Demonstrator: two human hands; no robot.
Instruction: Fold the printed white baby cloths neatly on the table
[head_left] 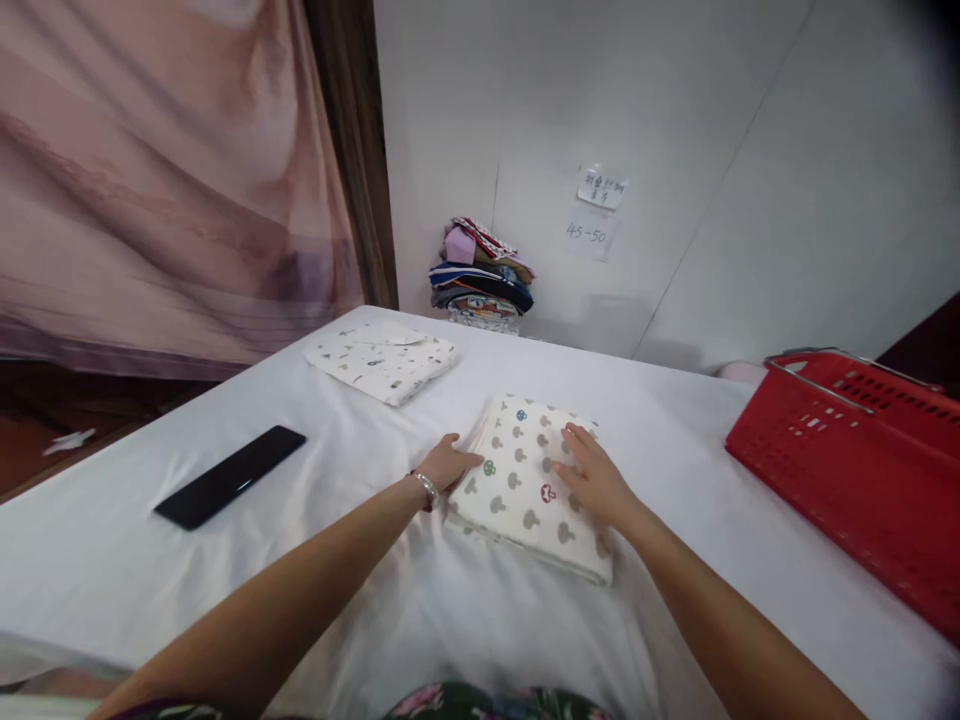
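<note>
Left hand (445, 465), right hand (600, 482) — both touch folded cloth (516, 490)

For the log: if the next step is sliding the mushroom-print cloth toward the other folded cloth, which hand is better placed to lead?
Probably the left hand: it is at the left edge of the mushroom-print cloth, nearer the other folded cloth. The right hand is farther away.
</note>
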